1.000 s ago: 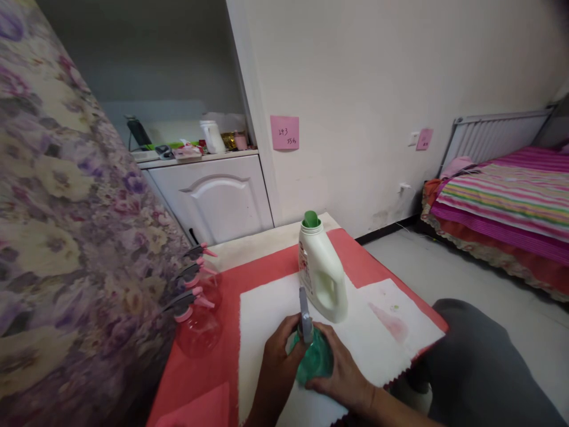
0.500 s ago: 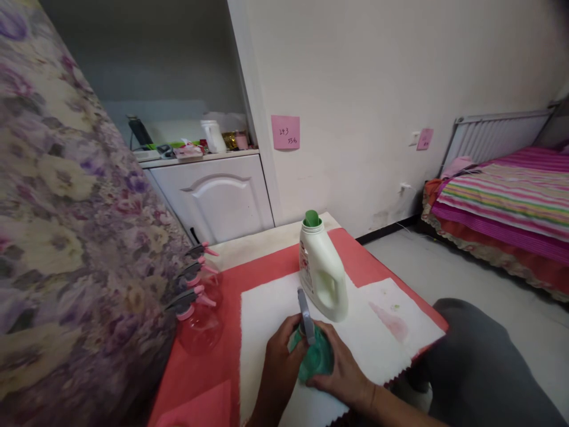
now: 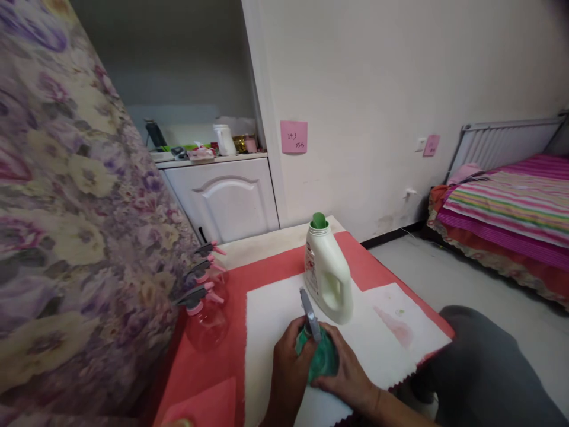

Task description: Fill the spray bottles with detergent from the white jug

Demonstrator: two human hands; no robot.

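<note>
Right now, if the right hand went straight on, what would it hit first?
The green bottle, which the right hand is touching; just beyond seems to be the left hand, though depth is hard to judge.

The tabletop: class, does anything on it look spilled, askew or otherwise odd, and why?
Yes: on the right of the white sheet is a pinkish patch, odd because most of the sheet looks plain; stain or print, I cannot tell. The pale jug stands upright behind the green spray bottle.
</note>
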